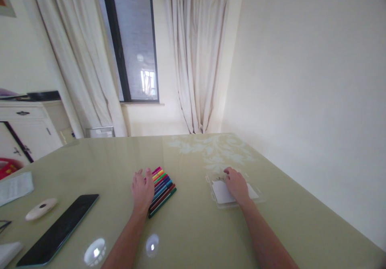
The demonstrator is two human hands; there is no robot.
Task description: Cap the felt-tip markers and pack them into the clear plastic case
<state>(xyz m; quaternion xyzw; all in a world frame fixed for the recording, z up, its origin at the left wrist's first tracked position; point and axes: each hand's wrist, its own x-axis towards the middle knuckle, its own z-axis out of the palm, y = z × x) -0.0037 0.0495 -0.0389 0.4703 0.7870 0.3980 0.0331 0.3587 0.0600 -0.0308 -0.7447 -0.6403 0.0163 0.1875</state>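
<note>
Markers point(163, 192): best kept flush
L hand point(142, 189): held unclenched, L of markers
R hand point(237, 183): over case point(225, 206), R of markers; grip unclear

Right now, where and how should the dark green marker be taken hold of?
Probably pinch the dark green marker mid-barrel, coming from its lower right: that long side is exposed, while the brown marker neighbours its other side and the left hand hides some markers' left ends.

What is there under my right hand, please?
Under the right hand, white paper and a clear plastic case show. The part directly beneath the hand is covered, so I cannot tell what lies there.
</note>
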